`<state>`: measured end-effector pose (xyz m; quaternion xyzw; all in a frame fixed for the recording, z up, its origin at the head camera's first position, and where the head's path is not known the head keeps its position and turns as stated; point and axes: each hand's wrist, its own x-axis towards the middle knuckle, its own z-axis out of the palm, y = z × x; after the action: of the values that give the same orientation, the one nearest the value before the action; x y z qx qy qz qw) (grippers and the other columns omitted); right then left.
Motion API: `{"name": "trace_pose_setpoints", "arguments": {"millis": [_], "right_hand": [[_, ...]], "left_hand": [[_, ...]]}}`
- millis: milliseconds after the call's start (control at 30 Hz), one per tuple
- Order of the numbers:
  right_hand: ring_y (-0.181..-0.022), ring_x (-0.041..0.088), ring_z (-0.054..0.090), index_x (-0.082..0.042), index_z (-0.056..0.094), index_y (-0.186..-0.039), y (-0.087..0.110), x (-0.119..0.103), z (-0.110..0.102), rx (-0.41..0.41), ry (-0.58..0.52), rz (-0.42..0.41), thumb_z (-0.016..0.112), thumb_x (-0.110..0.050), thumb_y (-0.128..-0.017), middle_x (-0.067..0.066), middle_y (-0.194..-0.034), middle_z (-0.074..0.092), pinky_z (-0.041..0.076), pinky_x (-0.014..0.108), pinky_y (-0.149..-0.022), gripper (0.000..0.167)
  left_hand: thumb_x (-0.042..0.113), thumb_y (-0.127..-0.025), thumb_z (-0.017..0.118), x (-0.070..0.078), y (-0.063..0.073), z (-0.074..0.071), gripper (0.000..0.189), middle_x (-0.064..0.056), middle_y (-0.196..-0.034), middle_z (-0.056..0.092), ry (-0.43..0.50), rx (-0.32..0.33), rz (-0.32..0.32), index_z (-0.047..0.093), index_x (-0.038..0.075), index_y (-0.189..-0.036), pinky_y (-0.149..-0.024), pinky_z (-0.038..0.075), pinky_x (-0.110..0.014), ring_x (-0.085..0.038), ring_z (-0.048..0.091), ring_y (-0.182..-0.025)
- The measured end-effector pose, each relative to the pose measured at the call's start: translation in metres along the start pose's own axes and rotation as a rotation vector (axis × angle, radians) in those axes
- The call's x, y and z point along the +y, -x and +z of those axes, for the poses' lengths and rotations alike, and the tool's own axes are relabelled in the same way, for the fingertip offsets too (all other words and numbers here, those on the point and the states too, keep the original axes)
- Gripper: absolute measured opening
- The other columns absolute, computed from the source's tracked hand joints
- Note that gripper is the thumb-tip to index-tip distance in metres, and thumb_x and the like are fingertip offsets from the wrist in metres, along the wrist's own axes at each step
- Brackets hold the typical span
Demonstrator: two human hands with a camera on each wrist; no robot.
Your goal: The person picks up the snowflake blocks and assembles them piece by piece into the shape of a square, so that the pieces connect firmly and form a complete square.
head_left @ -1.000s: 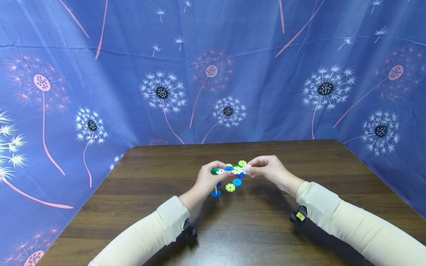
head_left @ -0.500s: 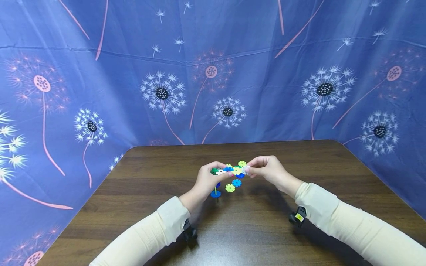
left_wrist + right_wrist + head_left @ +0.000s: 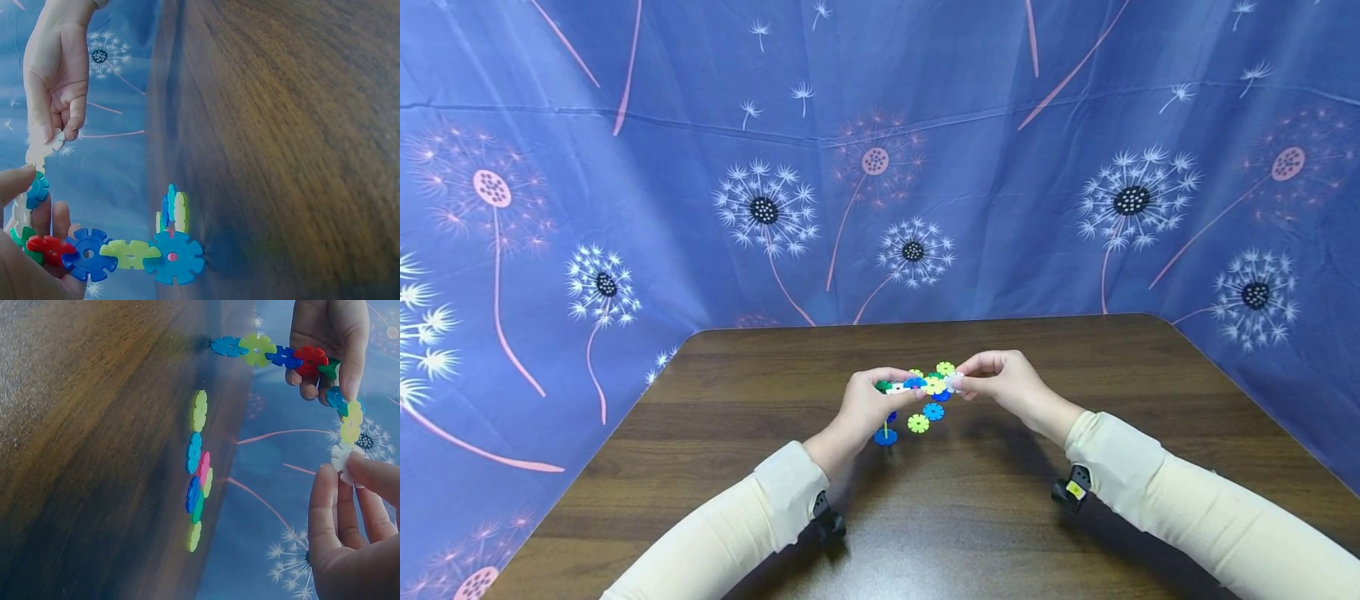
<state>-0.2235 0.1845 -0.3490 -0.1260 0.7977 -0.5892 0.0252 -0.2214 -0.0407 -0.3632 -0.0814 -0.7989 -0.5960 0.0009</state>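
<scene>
Head view: above the wooden table (image 3: 970,508), we see the left hand (image 3: 867,402) pinching a chain of notched discs (image 3: 933,384) and, angled in toward it, the right hand (image 3: 1009,382) gripping the chain's white end disc (image 3: 340,459) with thumb and fingers.

both arms (image 3: 722,533) reach forward, angled inward; left grip (image 3: 865,402) and right grip (image 3: 1013,383) are near each other, both pinching.
</scene>
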Motion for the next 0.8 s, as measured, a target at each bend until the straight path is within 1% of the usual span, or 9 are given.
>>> {"name": "trace_pose_setpoints", "arguments": {"millis": [100,200,333,467,533,667,800], "right_hand": [[-0.077,0.021,0.070,0.006,0.069,-0.102,0.0002,-0.0001,-0.0002,-0.009,-0.007,-0.003,0.075,-0.015,-0.084,-0.003,-0.080,0.071,0.057,0.042,-0.079,0.028],[-0.076,0.018,0.070,0.006,0.069,-0.102,0.0004,-0.0001,-0.0004,-0.018,-0.013,-0.009,0.075,-0.015,-0.084,-0.002,-0.081,0.071,0.058,0.039,-0.078,0.028],[-0.075,0.015,0.069,0.007,0.068,-0.102,0.0005,0.0002,-0.0004,-0.024,-0.018,-0.016,0.075,-0.015,-0.085,-0.001,-0.081,0.071,0.058,0.036,-0.076,0.029],[-0.077,0.019,0.069,0.007,0.068,-0.102,0.0006,0.0002,-0.0002,-0.024,-0.015,-0.015,0.075,-0.015,-0.085,0.000,-0.081,0.071,0.057,0.038,-0.078,0.029],[-0.077,0.020,0.069,0.007,0.068,-0.102,0.0007,0.0004,-0.0002,-0.023,-0.013,-0.012,0.075,-0.015,-0.085,0.000,-0.081,0.071,0.058,0.036,-0.077,0.029],[-0.076,0.017,0.069,0.007,0.068,-0.102,0.0010,0.0003,-0.0001,-0.023,-0.013,-0.013,0.075,-0.014,-0.085,-0.001,-0.081,0.072,0.057,0.032,-0.075,0.028],[-0.074,0.015,0.068,0.007,0.069,-0.101,0.0020,-0.0006,0.0004,-0.016,-0.008,-0.017,0.075,-0.014,-0.084,-0.001,-0.080,0.072,0.057,0.034,-0.076,0.027]], "left_hand": [[0.027,-0.075,0.084,0.0012,0.0011,-0.0009,0.030,-0.005,-0.103,0.071,0.003,-0.009,-0.008,0.076,0.012,-0.100,-0.061,0.048,-0.024,-0.011,0.055,-0.079],[0.025,-0.075,0.084,0.0018,0.0014,-0.0010,0.030,-0.005,-0.103,0.071,0.000,-0.013,0.000,0.076,0.011,-0.101,-0.061,0.048,-0.023,-0.010,0.055,-0.079],[0.025,-0.076,0.084,0.0016,0.0015,-0.0011,0.030,-0.005,-0.103,0.071,-0.005,-0.014,0.006,0.076,0.011,-0.101,-0.063,0.048,-0.023,-0.011,0.056,-0.084],[0.027,-0.075,0.084,0.0019,0.0019,-0.0018,0.030,-0.004,-0.104,0.071,-0.011,-0.015,0.003,0.076,0.011,-0.100,-0.066,0.048,-0.024,-0.013,0.056,-0.090],[0.027,-0.075,0.084,0.0020,0.0021,-0.0019,0.030,-0.004,-0.105,0.071,-0.010,-0.014,-0.002,0.076,0.012,-0.100,-0.066,0.048,-0.024,-0.013,0.057,-0.090],[0.026,-0.075,0.084,0.0011,0.0013,-0.0016,0.031,-0.004,-0.104,0.071,-0.006,-0.011,-0.009,0.076,0.012,-0.100,-0.063,0.048,-0.023,-0.011,0.056,-0.086],[0.026,-0.074,0.085,0.0006,0.0008,-0.0019,0.031,-0.004,-0.105,0.070,-0.006,-0.010,-0.017,0.076,0.012,-0.100,-0.061,0.047,-0.022,-0.010,0.056,-0.082]]}}
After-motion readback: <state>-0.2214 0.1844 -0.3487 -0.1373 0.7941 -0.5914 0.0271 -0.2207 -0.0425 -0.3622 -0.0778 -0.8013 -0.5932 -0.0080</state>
